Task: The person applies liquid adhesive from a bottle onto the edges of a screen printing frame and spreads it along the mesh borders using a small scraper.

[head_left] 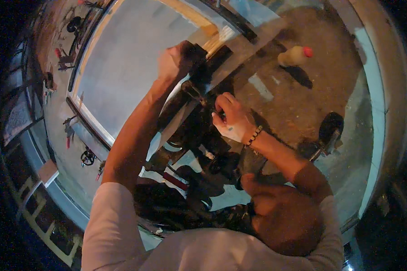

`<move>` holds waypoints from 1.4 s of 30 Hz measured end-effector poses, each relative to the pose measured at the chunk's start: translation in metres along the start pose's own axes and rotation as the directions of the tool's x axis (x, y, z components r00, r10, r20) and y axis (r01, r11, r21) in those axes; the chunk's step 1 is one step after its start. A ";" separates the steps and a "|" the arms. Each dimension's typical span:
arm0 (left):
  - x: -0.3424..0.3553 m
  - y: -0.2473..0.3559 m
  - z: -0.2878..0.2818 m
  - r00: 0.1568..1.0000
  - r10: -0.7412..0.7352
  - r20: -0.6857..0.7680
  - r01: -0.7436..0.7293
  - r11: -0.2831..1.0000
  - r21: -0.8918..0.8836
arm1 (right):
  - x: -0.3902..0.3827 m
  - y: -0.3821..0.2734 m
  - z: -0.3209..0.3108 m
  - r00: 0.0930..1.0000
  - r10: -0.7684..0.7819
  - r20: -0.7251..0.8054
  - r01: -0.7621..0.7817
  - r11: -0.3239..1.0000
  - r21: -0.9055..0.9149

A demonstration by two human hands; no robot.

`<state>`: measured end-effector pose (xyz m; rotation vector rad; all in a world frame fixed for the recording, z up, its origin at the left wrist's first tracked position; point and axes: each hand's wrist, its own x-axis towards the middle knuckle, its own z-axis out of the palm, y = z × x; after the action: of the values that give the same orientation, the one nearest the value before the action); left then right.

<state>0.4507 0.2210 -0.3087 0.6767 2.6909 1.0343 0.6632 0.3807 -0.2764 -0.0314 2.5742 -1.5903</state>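
Note:
A pale flat panel [131,58] with a yellowish wooden edge lies in front of me, dark bars along its sides. My left hand [174,63] is closed on a dark block [195,55] at the panel's near right corner. Just below that hand, a short metal rod [194,93] slants toward my right hand [233,118]. The right hand's fingers are curled together close to the rod's end, and what they hold is hidden by the fingers and shadow. A beaded bracelet [254,135] circles the right wrist.
On the brown surface to the right stands a yellowish bottle [289,57] with a red cap. Several red-handled clamps line the panel's left side, near a small black handwheel [87,157]. Dark, shadowed hardware [212,156] lies below my hands. A pale strip [371,104] borders the far right.

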 end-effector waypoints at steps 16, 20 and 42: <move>0.052 0.012 0.034 0.993 0.117 0.020 -0.119 0.984 0.132 | 0.028 -0.009 0.019 0.992 0.031 -0.120 -0.054 0.980 -0.191; 0.073 0.012 0.038 0.964 0.265 0.011 -0.265 0.960 0.088 | 0.025 -0.003 0.018 0.995 -0.058 -0.077 0.040 0.976 -0.215; 0.091 0.023 0.064 0.994 0.099 -0.036 -0.088 0.970 0.227 | 0.025 0.003 0.017 0.999 0.004 -0.049 -0.016 0.973 -0.232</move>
<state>0.3990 0.3171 -0.3414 0.8363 2.8708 0.7799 0.6407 0.3644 -0.2887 0.0000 2.7790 -1.2932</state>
